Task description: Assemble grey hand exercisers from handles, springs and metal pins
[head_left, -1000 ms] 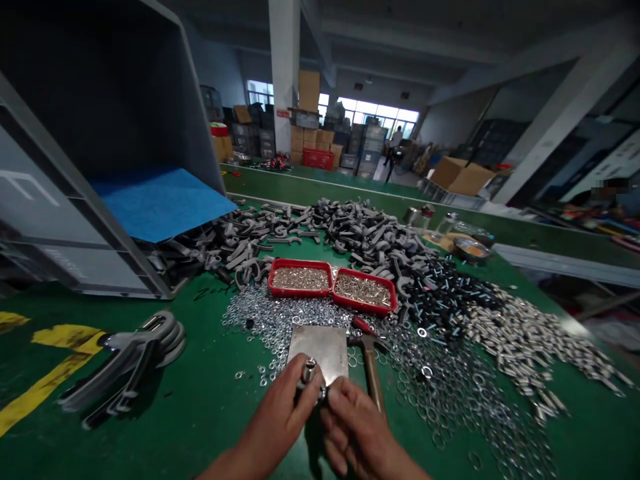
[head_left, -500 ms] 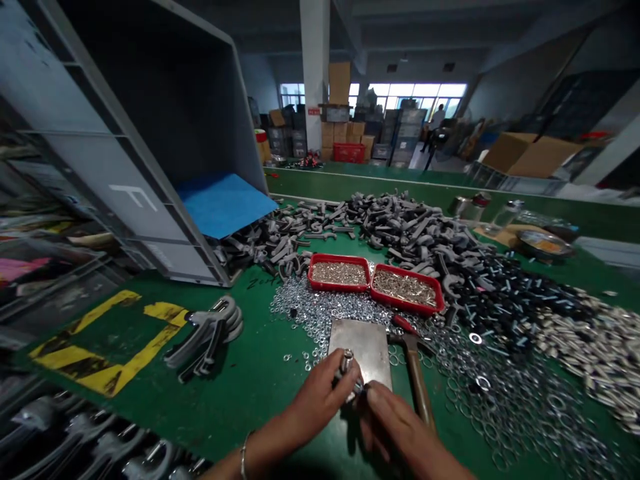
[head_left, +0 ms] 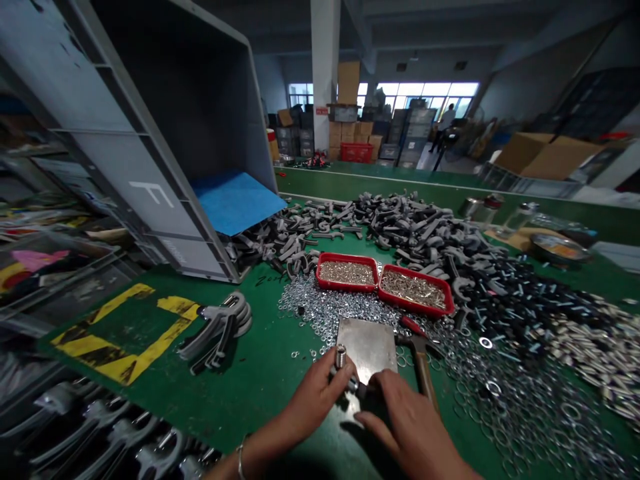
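My left hand (head_left: 313,400) is closed around a small metal threaded part (head_left: 341,357) whose end sticks up above my fingers. My right hand (head_left: 407,423) is closed against the same part from the right, fingertips pinching at its lower end. Both hands hover over the near edge of a flat steel plate (head_left: 369,343) on the green table (head_left: 260,380). A hammer (head_left: 420,360) with a wooden handle lies just right of the plate.
Two red trays (head_left: 385,283) of small fasteners sit behind the plate, amid heaps of washers (head_left: 320,310), grey clamps (head_left: 400,223) and bolts (head_left: 520,307). A tipped grey crate (head_left: 150,153) stands at left. A stack of finished grey pieces (head_left: 220,327) lies beside yellow floor tape.
The camera view has swung left, showing more of the crate and shelf. My hands stay together on the small part, shifted slightly toward the plate's near edge.
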`<state>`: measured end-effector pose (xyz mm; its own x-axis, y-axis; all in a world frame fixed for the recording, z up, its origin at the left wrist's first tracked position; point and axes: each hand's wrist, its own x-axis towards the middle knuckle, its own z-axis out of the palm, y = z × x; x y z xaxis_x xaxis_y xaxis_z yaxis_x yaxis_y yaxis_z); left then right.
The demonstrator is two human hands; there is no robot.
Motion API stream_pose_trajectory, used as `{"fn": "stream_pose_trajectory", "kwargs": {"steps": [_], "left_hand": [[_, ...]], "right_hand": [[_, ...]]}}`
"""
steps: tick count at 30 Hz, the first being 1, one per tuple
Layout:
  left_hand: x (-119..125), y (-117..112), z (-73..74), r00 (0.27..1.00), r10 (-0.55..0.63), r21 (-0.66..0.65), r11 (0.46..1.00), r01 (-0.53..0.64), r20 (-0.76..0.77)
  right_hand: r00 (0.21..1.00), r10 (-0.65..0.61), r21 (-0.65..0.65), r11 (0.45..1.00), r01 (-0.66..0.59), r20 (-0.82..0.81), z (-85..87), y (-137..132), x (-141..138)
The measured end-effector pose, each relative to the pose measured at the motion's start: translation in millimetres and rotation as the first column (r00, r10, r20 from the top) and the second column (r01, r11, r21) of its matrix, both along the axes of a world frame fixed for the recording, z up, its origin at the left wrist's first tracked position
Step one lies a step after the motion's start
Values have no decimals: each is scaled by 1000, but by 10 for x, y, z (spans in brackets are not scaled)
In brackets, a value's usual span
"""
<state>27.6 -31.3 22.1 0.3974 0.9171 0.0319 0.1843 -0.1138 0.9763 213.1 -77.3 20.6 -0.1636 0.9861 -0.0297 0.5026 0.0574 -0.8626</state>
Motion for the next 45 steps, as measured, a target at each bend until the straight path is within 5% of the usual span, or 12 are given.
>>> {"fn": "stream_pose_trajectory", "kwargs": {"steps": [6, 11, 13, 16, 21, 23, 27, 31, 33, 37, 43, 45], "left_hand": [[-10, -81, -79, 987, -149, 190, 973, 134, 65], [53, -22, -96, 998, 29, 10, 1000, -30, 52], [79, -2, -91, 991, 54, 36, 998, -58, 119], [84, 19, -88, 996, -72, 223, 973, 57, 61], [130, 4, -170, 1000, -4, 115, 993, 1, 30], [129, -10, -222, 999, 27, 156, 987, -30, 20], [95, 22, -290, 986, -126, 436, 885, 162, -110], [194, 39, -308, 994, 39, 277, 961, -10, -98], [243, 25, -318, 989, 122, 231, 968, -99, -89], [234, 3, -326, 992, -46, 434, 896, 93, -117], [273, 2, -240, 993, 53, 371, 929, -9, -109], [310, 55, -199, 987, -48, 377, 920, 104, -155]], "right_hand": [[922, 171, -226, 939, -259, -347, -59, -36, -119], [998, 47, 27, 998, -48, 45, -55, -18, -28], [996, 50, -123, 991, -59, -81, -48, -5, -30], [945, 98, -426, 875, -231, -311, -36, 23, -39], [999, 29, -35, 999, -30, -24, -61, 27, -10], [990, 39, -126, 990, -56, -132, -112, -1, -48], [961, 67, -288, 946, -146, -267, -151, -1, -79], [996, -11, -53, 999, 6, -91, -69, 39, 21], [985, -42, -73, 997, 30, -167, -59, 39, 42], [864, -7, -333, 924, -187, -504, -122, 10, 47], [899, -50, -207, 977, -47, -436, -282, -10, 36], [829, -58, -266, 958, -111, -556, -376, -23, 0]]}}
